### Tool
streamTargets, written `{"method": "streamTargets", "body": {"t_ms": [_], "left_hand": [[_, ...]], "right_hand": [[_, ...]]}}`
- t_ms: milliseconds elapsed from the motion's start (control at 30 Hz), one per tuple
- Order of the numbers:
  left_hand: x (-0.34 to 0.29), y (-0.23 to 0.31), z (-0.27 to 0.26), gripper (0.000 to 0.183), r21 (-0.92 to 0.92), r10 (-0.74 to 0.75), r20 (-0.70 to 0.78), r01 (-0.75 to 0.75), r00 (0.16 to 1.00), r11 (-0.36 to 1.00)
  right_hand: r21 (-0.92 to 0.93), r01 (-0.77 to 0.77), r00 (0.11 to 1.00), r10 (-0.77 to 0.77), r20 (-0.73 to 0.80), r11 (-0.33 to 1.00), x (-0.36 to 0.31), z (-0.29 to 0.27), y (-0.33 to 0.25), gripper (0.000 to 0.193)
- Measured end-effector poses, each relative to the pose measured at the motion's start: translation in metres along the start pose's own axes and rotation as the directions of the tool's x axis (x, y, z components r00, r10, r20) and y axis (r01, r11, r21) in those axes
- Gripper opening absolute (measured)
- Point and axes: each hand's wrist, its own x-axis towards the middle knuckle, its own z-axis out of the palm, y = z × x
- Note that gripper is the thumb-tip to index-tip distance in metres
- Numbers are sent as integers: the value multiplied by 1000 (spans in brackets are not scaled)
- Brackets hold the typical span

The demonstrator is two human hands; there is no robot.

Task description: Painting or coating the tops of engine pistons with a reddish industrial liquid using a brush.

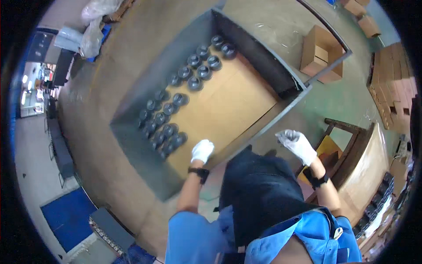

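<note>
My left hand point(202, 152), in a white glove, is over the near side of a large grey bin point(140, 147). Its fingers look curled in, and whatever may be inside them is hidden. Several black round cup-like parts point(194, 83) stand in rows on a brown cardboard sheet point(228, 97) in the bin, some crowded in its left corner. Outside the bin, to the right, my right hand point(300, 147) is also gloved in white. Its fingers are closed around a dark, shiny round part point(288, 134), partly covered by the glove.
An open cardboard box point(321, 55) sits on the floor beyond the bin's metal handle point(329, 68). At my right is a wooden-framed table point(362, 176) with black parts point(376, 204) along its edge. Stacked cartons point(393, 83) stand farther right.
</note>
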Motion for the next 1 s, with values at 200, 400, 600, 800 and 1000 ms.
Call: {"method": "streamTargets", "body": {"t_ms": [200, 400, 600, 800, 1000], "left_hand": [[97, 18, -37, 33, -169, 99, -36, -104, 994, 980], [220, 66, -93, 41, -205, 141, -66, -152, 988, 967], [384, 81, -128, 34, 48, 212, -183, -207, 960, 977], [536, 89, -120, 50, 350, 376, -193, -295, 906, 889], [627, 96, -128, 73, 563, 365, 75, -341, 928, 752]], "right_hand": [[-583, 12, 1000, -16, -1, 812, 157, 0, -77, 28], [-724, 270, 963, -185, 197, 635, 347, 4, -35, 24], [-850, 353, 935, -183, 305, 391, 523, 27, -23, 24], [-855, 431, 892, -279, 356, 289, 657, 39, -8, 22], [-888, 452, 758, -491, 430, -80, 769, 58, 1, 27]]}}
